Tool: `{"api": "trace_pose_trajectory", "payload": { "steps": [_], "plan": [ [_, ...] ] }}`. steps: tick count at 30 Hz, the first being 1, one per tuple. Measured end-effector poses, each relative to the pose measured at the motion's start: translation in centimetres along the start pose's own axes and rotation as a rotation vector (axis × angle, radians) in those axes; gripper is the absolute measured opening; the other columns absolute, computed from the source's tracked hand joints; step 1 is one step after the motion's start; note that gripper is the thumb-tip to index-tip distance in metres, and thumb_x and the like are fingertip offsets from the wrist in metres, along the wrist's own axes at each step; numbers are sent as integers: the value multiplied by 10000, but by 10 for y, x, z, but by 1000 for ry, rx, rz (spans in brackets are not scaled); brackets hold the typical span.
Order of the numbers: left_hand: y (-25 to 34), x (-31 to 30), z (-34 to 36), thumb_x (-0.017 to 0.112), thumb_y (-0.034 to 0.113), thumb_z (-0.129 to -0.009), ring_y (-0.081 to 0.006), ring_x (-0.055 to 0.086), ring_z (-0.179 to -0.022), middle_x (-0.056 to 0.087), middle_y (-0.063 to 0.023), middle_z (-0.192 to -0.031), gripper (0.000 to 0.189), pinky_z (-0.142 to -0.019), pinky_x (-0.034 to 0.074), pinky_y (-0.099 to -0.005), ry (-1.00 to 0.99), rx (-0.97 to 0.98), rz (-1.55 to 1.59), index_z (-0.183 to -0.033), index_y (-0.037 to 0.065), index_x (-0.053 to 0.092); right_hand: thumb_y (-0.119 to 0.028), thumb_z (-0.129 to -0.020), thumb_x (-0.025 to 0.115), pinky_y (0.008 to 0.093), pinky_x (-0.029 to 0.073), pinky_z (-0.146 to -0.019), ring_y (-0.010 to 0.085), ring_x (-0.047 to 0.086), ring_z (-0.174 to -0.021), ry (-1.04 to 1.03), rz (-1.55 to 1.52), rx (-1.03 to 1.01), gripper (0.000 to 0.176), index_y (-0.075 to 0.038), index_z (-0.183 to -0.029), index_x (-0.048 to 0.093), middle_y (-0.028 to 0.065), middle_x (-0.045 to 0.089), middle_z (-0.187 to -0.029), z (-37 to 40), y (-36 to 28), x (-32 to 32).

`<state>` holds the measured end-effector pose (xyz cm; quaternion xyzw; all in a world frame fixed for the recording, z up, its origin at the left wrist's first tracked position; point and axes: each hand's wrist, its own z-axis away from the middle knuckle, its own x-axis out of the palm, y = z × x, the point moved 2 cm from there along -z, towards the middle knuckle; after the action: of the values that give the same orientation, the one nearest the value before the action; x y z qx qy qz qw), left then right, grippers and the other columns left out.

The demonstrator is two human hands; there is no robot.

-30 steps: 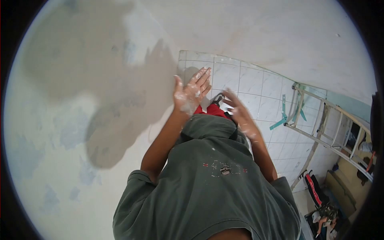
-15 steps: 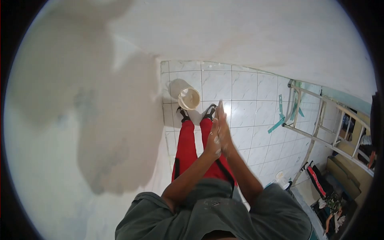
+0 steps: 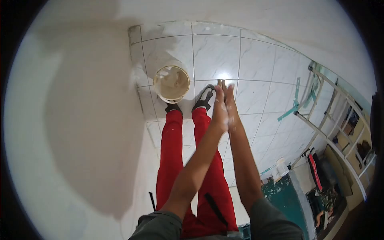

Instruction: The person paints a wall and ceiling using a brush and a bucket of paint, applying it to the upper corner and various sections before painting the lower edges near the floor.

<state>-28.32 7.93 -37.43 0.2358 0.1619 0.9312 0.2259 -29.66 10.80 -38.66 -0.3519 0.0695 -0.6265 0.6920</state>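
Note:
My left hand (image 3: 220,110) and my right hand (image 3: 231,105) press palm to palm over the tiled floor, fingers stretched out and pointing away from me. White residue marks both near the wrists. No object shows between them. Left of my hands, a cream bucket (image 3: 172,85) stands on the floor in front of my shoes, with pale material on its inside.
White floor tiles (image 3: 216,56) meet a pale wall (image 3: 92,120) on the left. A white metal ladder-like frame (image 3: 332,140) stands at the right, beside teal strips (image 3: 289,112). A white container (image 3: 281,166) and a green surface (image 3: 280,196) lie lower right.
My view has tilted and come lower, so the bucket looks larger. My hands have stretched farther forward, still together. The green surface has come into view.

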Motion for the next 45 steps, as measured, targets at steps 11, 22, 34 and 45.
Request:
{"api": "trace_pose_trajectory", "payload": {
  "steps": [11,22,34,45],
  "plan": [
    [-71,-88,-193,199,679,-784,-103,370,-579,450,-37,-716,864,-520,339,-219,-54,-170,-266,-1303,-9,245,-625,-827,158,375,99,-1032,268,109,-1287,-10,-84,38,783,-38,-1344,111,129,137,-1388,-131,91,-56],
    [-25,-111,-208,373,516,-850,-188,509,-947,571,-125,-991,587,-843,374,-305,-232,22,-745,-1109,8,510,-641,-818,147,385,224,-993,235,336,-1200,-69,-38,86,794,-25,-1309,253,113,354,-1306,-196,154,-88],
    [127,-259,-157,439,395,-858,-155,493,-971,541,-72,-1079,459,-800,397,-273,427,586,-1499,-1121,23,493,-624,-791,353,361,334,-898,232,451,-1098,-89,296,319,782,-7,-1270,321,129,478,-1197,-153,206,-100],
    [84,-310,-167,467,327,-867,-89,500,-609,554,-25,-748,360,-529,398,-224,484,439,-956,-961,-9,560,-520,-832,402,326,404,-817,224,522,-988,-132,277,153,630,4,-1180,430,139,524,-1090,-151,181,-24]
  ]
}}
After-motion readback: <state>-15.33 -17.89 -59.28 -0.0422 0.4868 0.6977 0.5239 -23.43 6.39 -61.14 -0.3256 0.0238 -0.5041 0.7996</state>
